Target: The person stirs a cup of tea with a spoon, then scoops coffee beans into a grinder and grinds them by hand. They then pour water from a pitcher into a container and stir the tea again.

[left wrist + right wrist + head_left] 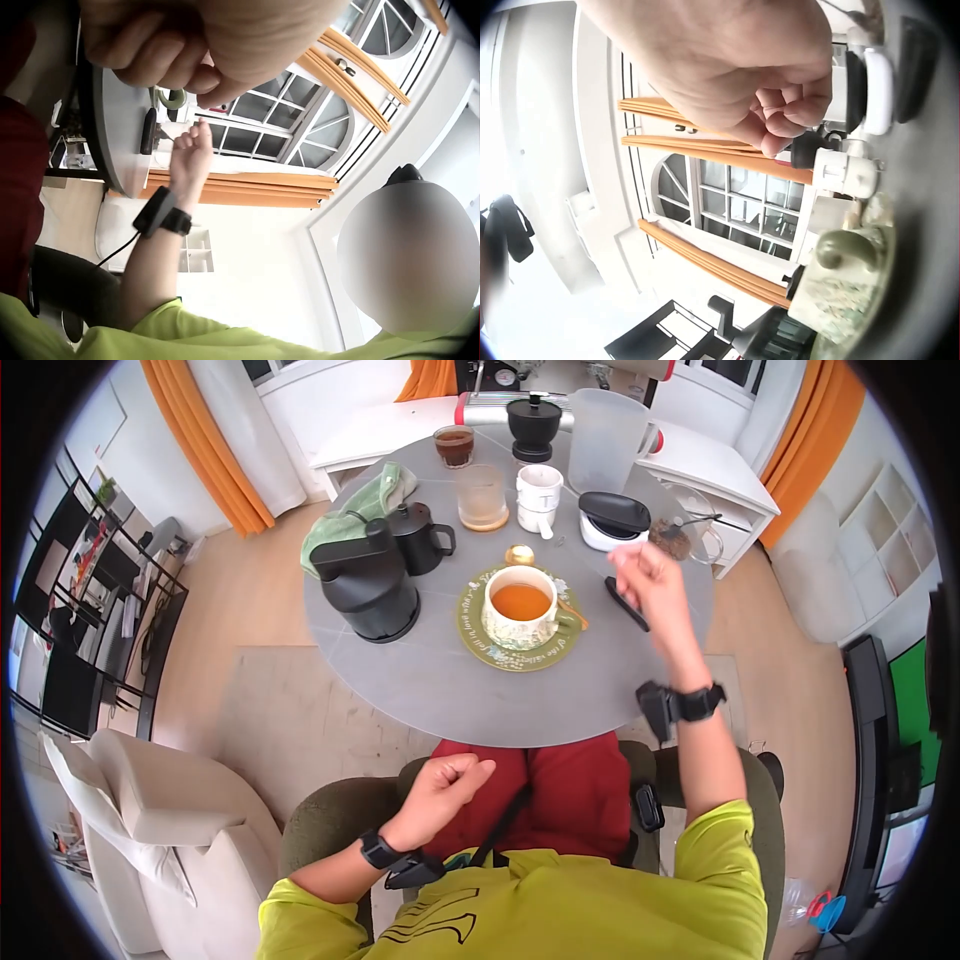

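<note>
My right hand [652,582] is raised over the right side of the table, fingers curled toward the thumb, with nothing seen in it. Beneath it lies a slim black object [628,604]. In the right wrist view, the curled fingers [795,112] have a gap before the palm. A patterned cup [518,622] of orange-brown liquid stands on a green saucer [480,640], beside a small brown-and-white piece [519,555]. Over my lap rests my left hand [440,792], loosely curled and holding nothing; its fingers [161,56] also show in the left wrist view.
At the table's left stand a black kettle-like vessel [368,592], a black pitcher [418,540] and a green cloth [330,525]. Behind the cup are a glass [482,500], a white cup [539,490], a black-lidded white container [608,538], a dark drink [455,448] and a large translucent jug [603,445].
</note>
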A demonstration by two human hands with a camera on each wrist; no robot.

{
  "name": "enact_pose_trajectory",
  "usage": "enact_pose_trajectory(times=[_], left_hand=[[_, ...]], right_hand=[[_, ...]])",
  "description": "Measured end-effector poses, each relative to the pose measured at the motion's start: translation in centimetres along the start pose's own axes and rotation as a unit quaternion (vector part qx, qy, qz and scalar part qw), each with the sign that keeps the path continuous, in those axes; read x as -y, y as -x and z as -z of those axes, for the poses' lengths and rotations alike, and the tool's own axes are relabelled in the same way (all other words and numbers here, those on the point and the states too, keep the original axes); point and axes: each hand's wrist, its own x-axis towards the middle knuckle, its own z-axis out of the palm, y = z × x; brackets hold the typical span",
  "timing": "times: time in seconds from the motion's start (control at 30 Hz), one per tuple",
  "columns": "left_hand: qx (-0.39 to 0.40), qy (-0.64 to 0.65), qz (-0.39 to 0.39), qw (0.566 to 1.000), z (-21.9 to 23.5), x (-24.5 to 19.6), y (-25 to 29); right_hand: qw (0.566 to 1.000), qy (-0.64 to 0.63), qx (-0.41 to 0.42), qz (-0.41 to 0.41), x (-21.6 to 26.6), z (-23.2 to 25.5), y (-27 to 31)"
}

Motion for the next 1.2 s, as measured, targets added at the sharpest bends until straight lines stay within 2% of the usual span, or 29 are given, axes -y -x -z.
enact_pose_trajectory(times=[0.03, 0.07, 0.13, 0.17, 0.23, 0.3, 0.33, 0.43, 0.6, 0.9, 0.93, 1.03, 1.2], left_hand=[[-0.020, -0.029, -0.031, 0.999, -0.2, 0.6, -0.2], [-0.004, -0.074, -0.088, 0.993, -0.3, 0.9, -0.4], [0.010, -0.099, -0.089, 0.991, 0.4, 0.5, -0.4], [0.026, -0.127, -0.089, 0.987, 0.6, 0.2, -0.4], [0.006, -0.108, -0.109, 0.988, 0.9, -0.1, -0.5], [-0.041, -0.066, -0.125, 0.989, 1.2, 0.0, -0.7], [-0.050, -0.062, -0.134, 0.988, 1.1, 0.0, -0.8], [-0.032, -0.070, -0.122, 0.990, 1.2, -0.5, -0.4], [-0.018, -0.065, -0.119, 0.991, 1.2, -0.2, -0.5], [-0.026, -0.072, -0.114, 0.991, 1.5, 0.3, -0.9], [-0.028, -0.070, -0.112, 0.991, 1.5, 0.5, -1.0], [-0.023, -0.062, -0.106, 0.992, 1.6, 0.7, -1.1], [-0.033, -0.062, -0.108, 0.992, 1.7, 0.3, -1.2]], right_hand=[[1.000, 0.002, 0.008, 0.023, 0.4, -0.2, -1.7], [0.999, 0.011, 0.023, 0.040, 0.7, -0.4, -3.4], [0.997, 0.025, 0.042, 0.059, 1.4, -1.1, -6.7], [0.996, 0.066, 0.057, 0.037, 1.7, -1.5, -8.2], [0.990, 0.114, 0.076, 0.017, 1.9, -2.3, -11.1], [0.964, 0.252, 0.075, 0.047, 1.5, -3.4, -13.5], [0.953, 0.283, 0.102, 0.020, 1.7, -3.6, -14.5], [0.941, 0.329, 0.075, 0.029, -0.2, -4.9, -17.2], [0.913, 0.398, 0.081, 0.029, -1.8, -6.4, -18.7], [0.916, 0.392, 0.062, 0.065, -2.5, -6.5, -19.7], [0.924, 0.368, 0.045, 0.094, -2.7, -6.4, -20.4], [0.942, 0.322, 0.029, 0.094, 0.9, -7.7, -20.4], [0.938, 0.315, 0.099, 0.107, 3.8, -10.7, -20.9]])
